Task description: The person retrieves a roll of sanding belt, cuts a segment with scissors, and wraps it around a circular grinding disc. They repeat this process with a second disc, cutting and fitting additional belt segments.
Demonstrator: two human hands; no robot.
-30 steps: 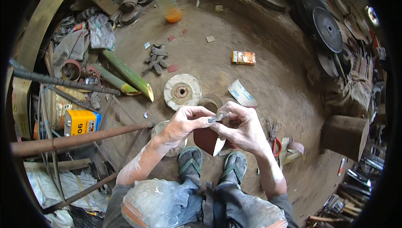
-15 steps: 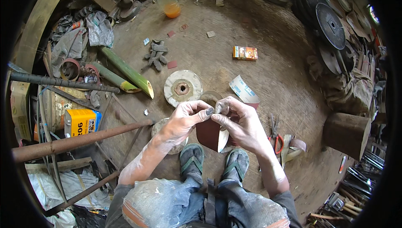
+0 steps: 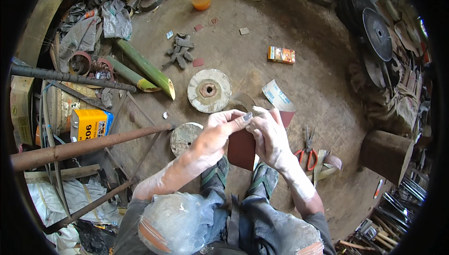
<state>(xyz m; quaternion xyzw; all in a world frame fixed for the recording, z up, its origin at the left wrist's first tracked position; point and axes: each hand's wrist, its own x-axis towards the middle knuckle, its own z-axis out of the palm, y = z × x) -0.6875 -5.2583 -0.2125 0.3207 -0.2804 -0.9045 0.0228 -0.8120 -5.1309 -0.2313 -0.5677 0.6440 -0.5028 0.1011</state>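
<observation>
In front of my shins, my left hand (image 3: 223, 131) and my right hand (image 3: 270, 139) meet, fingers pinched together at the top edge of a dark red sandpaper strip (image 3: 241, 149). The strip hangs down between my palms, and its pale backing peeks out beside my right hand. My fingers cover the part they grip. Just beyond them lies a pale round wheel (image 3: 196, 97) with a hole in its hub. A second pale wheel (image 3: 181, 139) is partly behind my left forearm. Another sandpaper piece (image 3: 286, 114), curled with white backing showing, rests past my right hand.
Red-handled scissors (image 3: 312, 160) lie on the floor to the right, near a wooden block (image 3: 386, 156). Rusty metal bars (image 3: 93, 147) cross the left side by a yellow can (image 3: 86, 125). Further off are cut bamboo (image 3: 147, 70), a glove (image 3: 180, 51) and a small box (image 3: 281, 54).
My pinched hands have shifted slightly right and turned, with the sandpaper still between them. Less of its pale backing shows now. The view has also shifted a little.
</observation>
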